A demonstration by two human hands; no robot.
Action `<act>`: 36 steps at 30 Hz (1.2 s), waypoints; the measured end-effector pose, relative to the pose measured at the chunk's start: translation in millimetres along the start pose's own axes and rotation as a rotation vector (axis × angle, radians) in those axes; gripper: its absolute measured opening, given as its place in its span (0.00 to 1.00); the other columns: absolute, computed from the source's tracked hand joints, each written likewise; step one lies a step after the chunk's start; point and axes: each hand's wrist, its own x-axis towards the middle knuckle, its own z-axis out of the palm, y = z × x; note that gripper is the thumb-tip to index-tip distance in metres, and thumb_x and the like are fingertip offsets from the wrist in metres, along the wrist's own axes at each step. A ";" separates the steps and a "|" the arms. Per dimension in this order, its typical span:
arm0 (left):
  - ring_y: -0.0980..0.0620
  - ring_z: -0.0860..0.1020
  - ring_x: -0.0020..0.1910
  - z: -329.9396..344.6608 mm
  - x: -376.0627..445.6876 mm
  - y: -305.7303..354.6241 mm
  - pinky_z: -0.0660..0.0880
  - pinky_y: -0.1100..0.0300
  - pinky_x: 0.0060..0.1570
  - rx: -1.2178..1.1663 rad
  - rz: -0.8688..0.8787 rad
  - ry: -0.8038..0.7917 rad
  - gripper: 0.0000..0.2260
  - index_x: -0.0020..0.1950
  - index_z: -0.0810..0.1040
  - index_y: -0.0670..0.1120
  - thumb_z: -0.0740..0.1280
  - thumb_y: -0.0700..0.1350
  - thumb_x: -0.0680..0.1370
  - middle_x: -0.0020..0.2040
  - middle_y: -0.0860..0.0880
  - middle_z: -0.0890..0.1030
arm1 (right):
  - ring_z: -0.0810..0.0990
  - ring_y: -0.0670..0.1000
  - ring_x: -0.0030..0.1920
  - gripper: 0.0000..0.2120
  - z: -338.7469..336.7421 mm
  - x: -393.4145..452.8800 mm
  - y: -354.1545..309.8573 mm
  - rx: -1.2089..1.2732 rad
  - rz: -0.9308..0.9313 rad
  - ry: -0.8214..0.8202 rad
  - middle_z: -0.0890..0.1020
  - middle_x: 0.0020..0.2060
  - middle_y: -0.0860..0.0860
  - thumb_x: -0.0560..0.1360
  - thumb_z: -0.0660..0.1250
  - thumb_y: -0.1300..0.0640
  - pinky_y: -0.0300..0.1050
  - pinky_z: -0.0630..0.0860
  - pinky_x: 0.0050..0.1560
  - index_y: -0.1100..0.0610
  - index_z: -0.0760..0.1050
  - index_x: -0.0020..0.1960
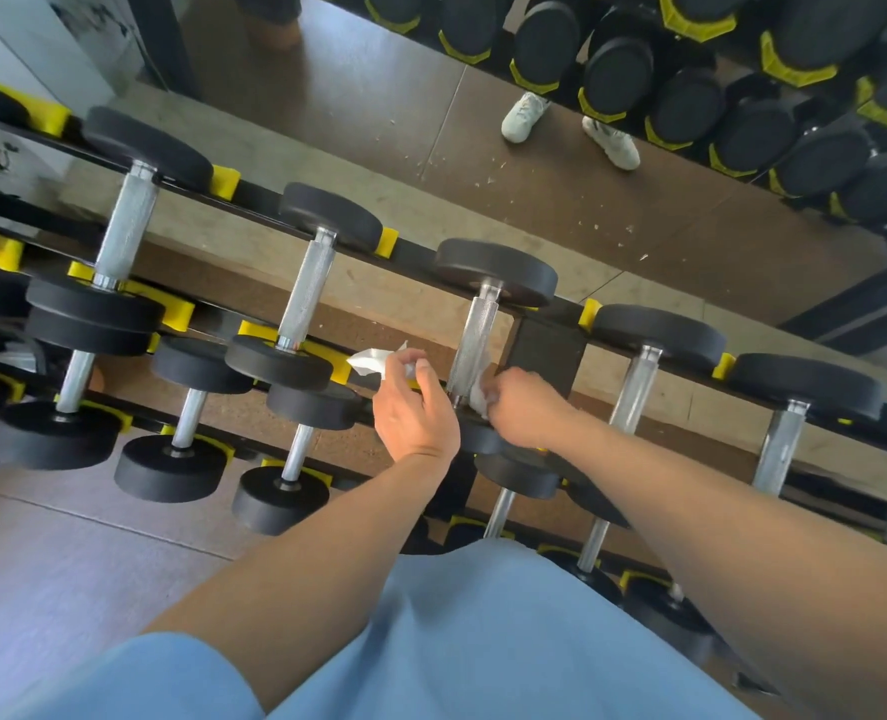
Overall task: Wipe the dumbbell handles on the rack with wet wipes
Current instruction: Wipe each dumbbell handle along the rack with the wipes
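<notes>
right hand [516,407] presses a wet wipe [477,400] on the near end of the dumbbell handle [475,345], top rail of rack [415,249] | left hand [412,407] just left of handle pinches second wipe [373,361] | black post [545,350] crowds handle's right; neighbouring dumbbell [306,288] well left | mirror [534,122], brown floor [67,553] beyond

There is just the one view — a wide-angle camera on the person's head, tipped forward and steeply down. It looks over a blue shirt front and both bare forearms onto the dumbbell rack [410,254], which runs slantwise across the picture, close below. The far edge takes in a wall mirror [534,163] at floor level — straight lines bow toward the corners. No second view shares anything.
</notes>
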 end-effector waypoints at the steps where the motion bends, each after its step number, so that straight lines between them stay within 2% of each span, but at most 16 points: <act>1: 0.71 0.72 0.40 0.3 -0.5 -0.2 0.64 0.61 0.46 -0.003 -0.002 -0.002 0.09 0.56 0.77 0.47 0.58 0.45 0.83 0.40 0.67 0.70 | 0.81 0.60 0.44 0.09 -4.3 0.2 7.2 -0.030 -0.019 -0.004 0.79 0.37 0.56 0.77 0.62 0.63 0.46 0.72 0.37 0.64 0.79 0.44; 3: 0.70 0.71 0.40 -0.8 -0.9 0.3 0.64 0.61 0.46 -0.014 -0.016 -0.003 0.09 0.57 0.77 0.48 0.58 0.45 0.83 0.41 0.68 0.69 | 0.82 0.57 0.47 0.11 -16.4 -0.2 14.1 0.016 -0.015 0.167 0.83 0.45 0.55 0.78 0.62 0.62 0.44 0.76 0.40 0.58 0.82 0.54; 5: 0.69 0.70 0.41 -1.9 -1.3 2.5 0.64 0.62 0.47 -0.021 -0.035 -0.008 0.09 0.58 0.76 0.48 0.58 0.46 0.84 0.43 0.66 0.70 | 0.82 0.54 0.48 0.14 -26.5 -4.7 13.4 0.138 -0.057 0.498 0.84 0.50 0.53 0.80 0.61 0.60 0.47 0.80 0.47 0.52 0.81 0.61; 8: 0.68 0.71 0.41 -2.3 -1.6 3.5 0.65 0.65 0.46 -0.009 -0.038 -0.007 0.10 0.59 0.76 0.48 0.58 0.47 0.84 0.48 0.61 0.71 | 0.83 0.46 0.48 0.13 -37.0 -12.9 -0.1 0.140 -0.338 0.854 0.84 0.57 0.46 0.81 0.63 0.59 0.42 0.81 0.45 0.49 0.80 0.62; 10: 0.66 0.71 0.40 -2.8 -1.4 4.5 0.64 0.69 0.43 0.006 -0.037 -0.008 0.09 0.59 0.76 0.48 0.58 0.48 0.84 0.49 0.60 0.72 | 0.84 0.44 0.49 0.13 -37.6 -4.6 -5.5 -0.032 -0.542 0.948 0.81 0.62 0.43 0.80 0.64 0.60 0.40 0.80 0.40 0.50 0.81 0.61; 14: 0.62 0.72 0.40 -3.9 -1.6 6.7 0.63 0.69 0.40 0.024 -0.029 -0.002 0.09 0.59 0.76 0.47 0.58 0.47 0.84 0.49 0.59 0.74 | 0.78 0.53 0.64 0.18 -19.4 23.3 5.7 -0.344 -0.553 0.647 0.76 0.69 0.44 0.80 0.65 0.59 0.53 0.81 0.54 0.48 0.77 0.68; 16: 0.63 0.72 0.39 -4.3 -2.0 6.8 0.61 0.75 0.38 0.033 -0.026 0.001 0.09 0.59 0.76 0.47 0.58 0.47 0.83 0.49 0.58 0.75 | 0.79 0.56 0.62 0.21 -7.8 23.5 15.9 -0.414 -0.637 0.613 0.79 0.66 0.47 0.74 0.70 0.65 0.54 0.78 0.57 0.51 0.79 0.65; 19: 0.61 0.73 0.40 -4.0 -1.3 6.1 0.62 0.76 0.38 0.035 -0.013 -0.001 0.09 0.58 0.76 0.48 0.58 0.46 0.83 0.49 0.59 0.75 | 0.80 0.54 0.57 0.16 2.6 12.5 20.8 -0.439 -0.709 0.527 0.85 0.56 0.49 0.74 0.72 0.59 0.53 0.78 0.56 0.50 0.82 0.61; 21: 0.64 0.73 0.40 -3.9 -1.3 6.5 0.64 0.78 0.37 0.038 -0.021 -0.007 0.08 0.58 0.76 0.48 0.59 0.46 0.83 0.49 0.59 0.75 | 0.78 0.50 0.61 0.14 7.3 5.2 19.2 -0.345 -0.695 0.356 0.83 0.59 0.48 0.78 0.67 0.55 0.50 0.77 0.61 0.47 0.81 0.62; 24: 0.69 0.70 0.40 -4.2 -1.4 7.6 0.63 0.84 0.38 0.034 -0.035 -0.021 0.07 0.57 0.77 0.48 0.62 0.45 0.82 0.50 0.57 0.77 | 0.75 0.44 0.64 0.14 3.7 -1.1 15.4 0.155 -0.494 0.137 0.80 0.63 0.45 0.82 0.61 0.51 0.44 0.71 0.67 0.47 0.80 0.65; 26: 0.65 0.72 0.41 -4.2 -1.5 7.9 0.63 0.84 0.38 0.036 -0.032 -0.025 0.07 0.58 0.77 0.47 0.63 0.44 0.81 0.52 0.55 0.78 | 0.78 0.39 0.59 0.13 1.1 -3.8 12.1 0.492 -0.361 0.152 0.84 0.55 0.42 0.82 0.62 0.49 0.42 0.72 0.64 0.47 0.82 0.61; 27: 0.64 0.72 0.41 -4.1 -1.4 7.4 0.63 0.84 0.38 0.039 -0.026 -0.023 0.08 0.58 0.77 0.48 0.63 0.43 0.81 0.53 0.54 0.79 | 0.80 0.39 0.54 0.10 1.7 -2.4 11.5 0.577 -0.314 0.238 0.85 0.50 0.42 0.80 0.65 0.50 0.42 0.74 0.61 0.47 0.82 0.58; 29: 0.66 0.72 0.41 -4.1 -1.4 6.8 0.62 0.84 0.38 0.047 -0.016 -0.020 0.07 0.58 0.77 0.48 0.63 0.43 0.81 0.53 0.54 0.80 | 0.80 0.42 0.46 0.11 5.8 -1.3 8.9 0.605 -0.197 0.386 0.84 0.43 0.45 0.74 0.74 0.51 0.42 0.77 0.51 0.46 0.79 0.56; 31: 0.66 0.71 0.41 -4.1 -1.1 6.4 0.62 0.83 0.37 0.056 -0.018 -0.020 0.07 0.57 0.77 0.49 0.63 0.43 0.81 0.52 0.56 0.78 | 0.78 0.43 0.45 0.21 12.0 0.7 6.3 0.601 -0.108 0.404 0.80 0.43 0.45 0.68 0.79 0.49 0.39 0.74 0.45 0.45 0.74 0.57; 33: 0.67 0.71 0.40 -4.5 -1.0 6.7 0.62 0.82 0.36 0.066 -0.028 -0.026 0.08 0.58 0.77 0.49 0.63 0.43 0.81 0.51 0.58 0.77 | 0.76 0.43 0.46 0.24 18.2 3.1 5.4 0.565 -0.083 0.385 0.78 0.46 0.44 0.66 0.80 0.48 0.37 0.72 0.43 0.47 0.73 0.57; 36: 0.63 0.72 0.43 -5.1 -1.3 7.3 0.61 0.81 0.37 0.075 -0.020 -0.029 0.08 0.58 0.77 0.49 0.62 0.43 0.81 0.50 0.58 0.76 | 0.77 0.47 0.46 0.11 22.6 9.2 7.1 0.540 -0.085 0.434 0.79 0.44 0.45 0.73 0.75 0.52 0.36 0.72 0.41 0.52 0.77 0.51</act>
